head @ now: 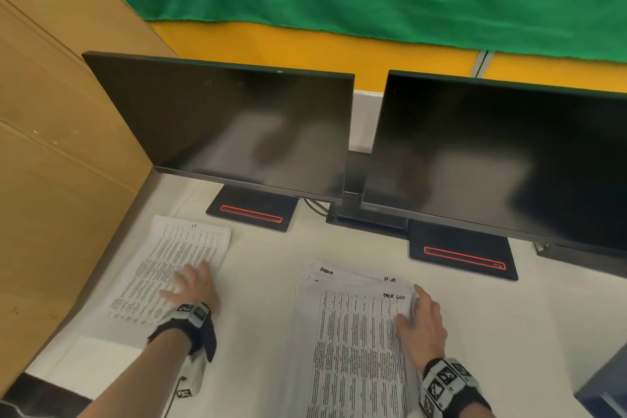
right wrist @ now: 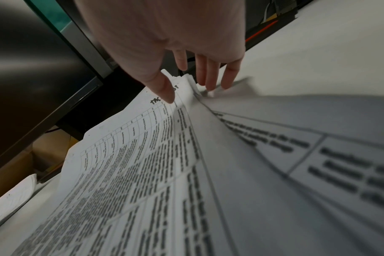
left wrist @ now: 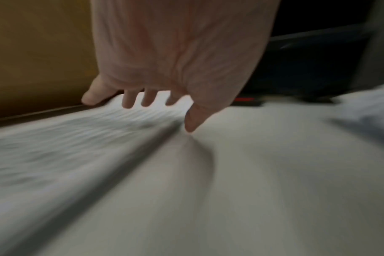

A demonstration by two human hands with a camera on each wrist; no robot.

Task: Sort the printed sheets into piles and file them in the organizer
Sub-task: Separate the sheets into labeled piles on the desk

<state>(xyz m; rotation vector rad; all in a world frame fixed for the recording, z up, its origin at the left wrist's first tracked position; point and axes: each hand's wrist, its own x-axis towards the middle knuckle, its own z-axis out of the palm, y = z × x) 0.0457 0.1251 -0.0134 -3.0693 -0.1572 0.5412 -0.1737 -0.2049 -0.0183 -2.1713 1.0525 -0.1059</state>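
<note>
Cardboard panel (head: 51, 146) stands along the left edge of the white desk (head: 268, 282), running from 7 o'clock up to 11 o'clock in the head view.

Single printed sheet (head: 176, 258) lies flat on the desk at about 8 o'clock, just beside the panel, its top edge toward the left monitor's base (head: 252, 212). Left hand (head: 191, 285) lies palm down on the near right part of this sheet; fingers (left wrist: 128, 101) straight and spread, holding nothing. In the left wrist view the thumb tip sits at the sheet's right edge; that view is motion-blurred, so contact of the other fingers cannot be told there.

Left monitor (head: 230, 125), screen dark, at 11 to 12 o'clock. Right monitor (head: 502, 159), also dark, at 1 to 2 o'clock, its base (head: 463, 254) on the desk just beyond the stack.

Stack of printed sheets (head: 356, 343) at 5 to 6 o'clock, loosely fanned at the far end; handwritten headings on the upper corners, top sheet reads "TASK LIST". Right hand (head: 422, 322) sits at the stack's right edge near the far corner: thumb on the top sheet, fingers (right wrist: 208, 78) extended down past the edge, where the right wrist view shows the sheet edges bunched and slightly lifted. Whether the hand actually pinches them cannot be told.

Dark object (head: 607, 394) at the 4 o'clock corner, cut off by the frame.
</note>
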